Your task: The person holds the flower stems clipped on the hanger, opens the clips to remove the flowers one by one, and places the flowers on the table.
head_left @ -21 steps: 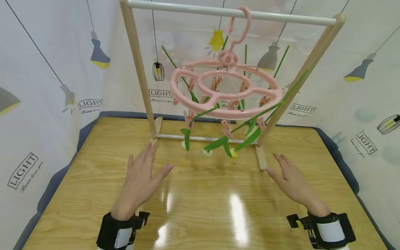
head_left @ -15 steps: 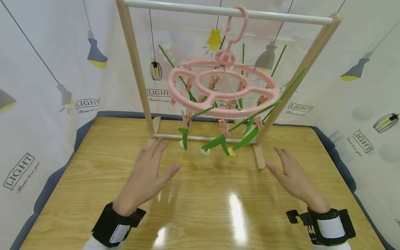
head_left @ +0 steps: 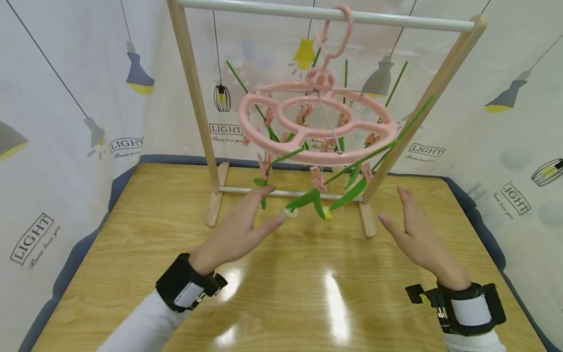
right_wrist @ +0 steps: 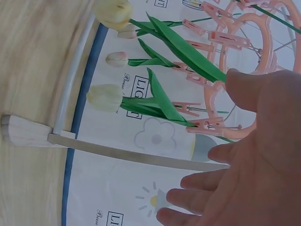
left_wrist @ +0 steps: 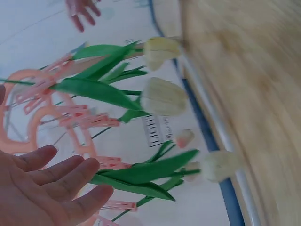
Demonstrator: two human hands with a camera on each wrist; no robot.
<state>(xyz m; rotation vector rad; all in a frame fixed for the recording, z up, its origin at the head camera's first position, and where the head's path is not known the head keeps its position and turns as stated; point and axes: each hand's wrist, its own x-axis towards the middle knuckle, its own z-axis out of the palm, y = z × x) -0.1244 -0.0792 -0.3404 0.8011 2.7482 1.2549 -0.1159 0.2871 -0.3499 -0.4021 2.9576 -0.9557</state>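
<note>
A round pink clip hanger [head_left: 321, 159] hangs by its hook from the top bar of a wooden frame. Artificial tulips dangle head down from its pink clothespins [head_left: 317, 179]; in the left wrist view a white tulip [left_wrist: 163, 96] and a yellow tulip [left_wrist: 160, 52] show close up. My left hand [head_left: 239, 227] is open in front of the hanger's left side, its fingertips overlapping a green leaf in the head view. To the right of the hanger, near the frame's right foot, my right hand [head_left: 422, 239] is held open. Neither hand holds anything.
The frame's wooden posts [head_left: 193, 93] stand left and right, joined by a white top bar [head_left: 264, 8] and a lower bar [head_left: 281, 193]. Its feet [head_left: 367, 221] rest on the wooden table [head_left: 290, 293]. A lamp-printed cloth [head_left: 70, 176] surrounds the table.
My left hand has moved right and forward, from beside the frame's left foot to the hanging tulips. My right hand has shifted slightly forward, its fingers still extended.
</note>
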